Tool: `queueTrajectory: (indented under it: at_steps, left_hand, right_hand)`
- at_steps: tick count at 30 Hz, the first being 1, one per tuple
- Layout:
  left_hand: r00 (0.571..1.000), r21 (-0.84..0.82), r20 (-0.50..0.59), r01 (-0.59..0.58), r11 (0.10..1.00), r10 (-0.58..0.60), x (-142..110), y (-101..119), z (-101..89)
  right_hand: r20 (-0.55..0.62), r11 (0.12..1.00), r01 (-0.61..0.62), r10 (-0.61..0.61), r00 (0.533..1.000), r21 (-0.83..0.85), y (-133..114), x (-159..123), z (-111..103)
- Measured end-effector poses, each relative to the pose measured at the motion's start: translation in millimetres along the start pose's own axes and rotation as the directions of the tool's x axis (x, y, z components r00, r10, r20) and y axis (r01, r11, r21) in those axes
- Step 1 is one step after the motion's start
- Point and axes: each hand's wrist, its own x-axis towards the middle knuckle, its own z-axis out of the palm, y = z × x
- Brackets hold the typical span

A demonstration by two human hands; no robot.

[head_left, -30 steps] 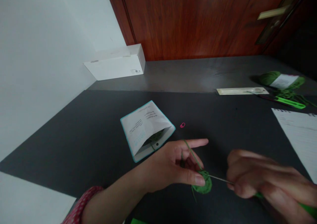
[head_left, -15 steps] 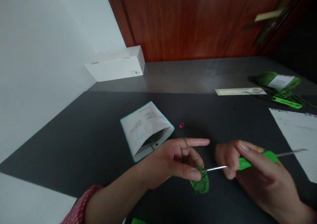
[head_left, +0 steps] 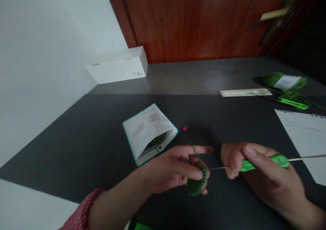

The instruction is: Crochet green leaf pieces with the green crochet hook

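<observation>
My left hand (head_left: 175,170) pinches a small piece of dark green crochet (head_left: 196,186) between thumb and fingers. A green yarn strand runs from it over my outstretched index finger. My right hand (head_left: 265,177) is wrapped around the green handle of a crochet hook (head_left: 278,160). The hook's thin metal shaft reaches left to the top edge of the crochet; its tip is hidden there. Another metal shaft sticks out of the handle's right end. Behind my left hand lies an open white pouch (head_left: 145,128) with green yarn inside.
A pink stitch marker (head_left: 185,128) lies right of the pouch. At the far right are a green yarn ball (head_left: 285,81), a bright green tool (head_left: 292,103), a flat pale packet (head_left: 244,92) and a lined notebook page (head_left: 303,135). A white box (head_left: 119,67) stands by the wall.
My left hand has turned the crochet so its stitched edge faces right, and it sits slightly further left. The hook has tilted nearer level. The whole view has shifted slightly.
</observation>
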Motion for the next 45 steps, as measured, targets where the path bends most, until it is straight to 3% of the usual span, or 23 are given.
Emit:
queueTrajectory:
  at_steps: [5, 9, 12, 22, 28, 32, 35, 39, 45]
  left_hand:
    - [0.967, -0.002, 0.185, 0.177, 0.984, -0.173, 4.0, 1.2, 0.6]
    - [0.95, -0.012, 0.225, 0.225, 0.974, -0.217, 3.7, 2.1, 4.9]
    - [0.946, 0.003, 0.225, 0.239, 0.971, -0.234, 1.9, 3.1, 6.3]
    - [0.943, 0.053, 0.206, 0.257, 0.965, -0.262, -2.4, 2.4, 10.2]
    - [0.941, 0.079, 0.247, 0.22, 0.972, -0.233, 1.2, 6.2, 3.5]
    - [0.974, 0.11, 0.18, 0.122, 0.986, -0.141, 2.0, 3.1, 0.4]
    - [1.0, 0.165, 0.006, -0.024, 0.986, 0.024, 1.3, -0.8, 3.2]
    - [0.95, 0.29, -0.233, -0.135, 0.948, 0.207, 1.3, -0.5, 10.4]
    - [0.909, 0.372, -0.294, -0.176, 0.911, 0.295, 2.7, 4.3, 13.9]
  right_hand:
    - [0.199, 0.974, 0.146, -0.111, 0.974, -0.174, -14.6, -8.1, -9.7]
    - [0.334, 0.931, 0.257, -0.162, 0.928, -0.26, -22.2, -9.0, -10.9]
    - [0.361, 0.918, 0.287, -0.179, 0.915, -0.274, -23.6, -9.2, -9.8]
    - [0.303, 0.966, 0.2, -0.143, 0.942, -0.165, -20.0, -7.1, -3.6]
    - [0.094, 0.997, 0.023, -0.03, 0.995, 0.078, -5.6, -5.8, 5.6]
    - [0.01, 0.989, -0.008, 0.006, 1.0, 0.15, -0.4, -5.3, 11.1]
    - [-0.058, 0.993, 0.015, -0.008, 0.998, 0.121, 1.0, -4.2, 12.3]
    - [-0.13, 0.998, -0.001, 0.008, 0.992, 0.057, 4.1, -3.1, 11.8]
    - [-0.162, 0.999, 0.006, 0.0, 0.987, 0.037, 11.9, -1.7, 11.5]
